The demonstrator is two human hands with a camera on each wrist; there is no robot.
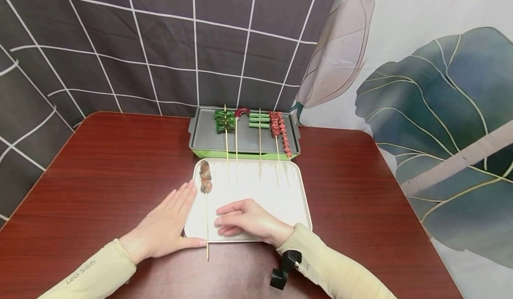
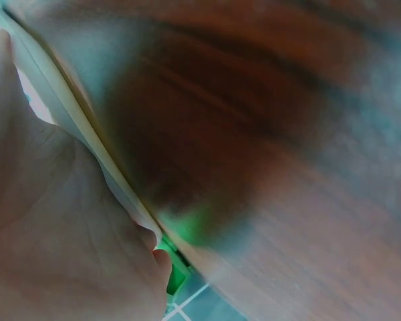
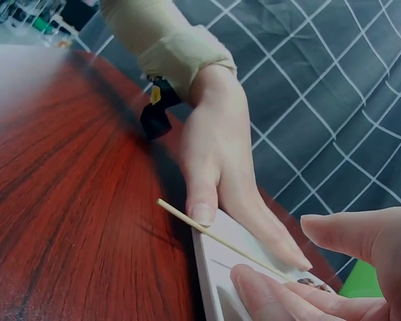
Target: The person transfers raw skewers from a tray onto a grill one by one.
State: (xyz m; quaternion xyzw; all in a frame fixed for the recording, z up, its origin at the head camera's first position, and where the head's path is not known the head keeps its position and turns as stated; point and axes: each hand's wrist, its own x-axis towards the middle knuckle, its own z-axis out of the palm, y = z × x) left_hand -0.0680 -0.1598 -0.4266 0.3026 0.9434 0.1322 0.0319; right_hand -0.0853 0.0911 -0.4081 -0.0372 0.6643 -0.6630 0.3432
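A white tray (image 1: 256,201) lies on the table, with a skewer of brown pieces (image 1: 205,176) along its left side. The stick of that skewer sticks out over the tray's front edge. My left hand (image 1: 170,221) rests along the tray's left edge, fingers straight, its thumb tip beside the stick. Over the tray's middle, my right hand (image 1: 248,221) is bent loosely, to the right of the stick. In the right wrist view its thumb stands apart from the fingers (image 3: 254,287), nothing held between them. The left wrist view shows the left palm (image 2: 73,221) against the tray's rim.
Behind the tray stands a green grill with a grey top (image 1: 248,141). Across it lie skewers of green pepper (image 1: 225,121), a dark red curled piece (image 1: 242,112), green stalks (image 1: 259,120), red meat (image 1: 274,124) and small red pieces (image 1: 284,136). Their sticks reach over the tray.
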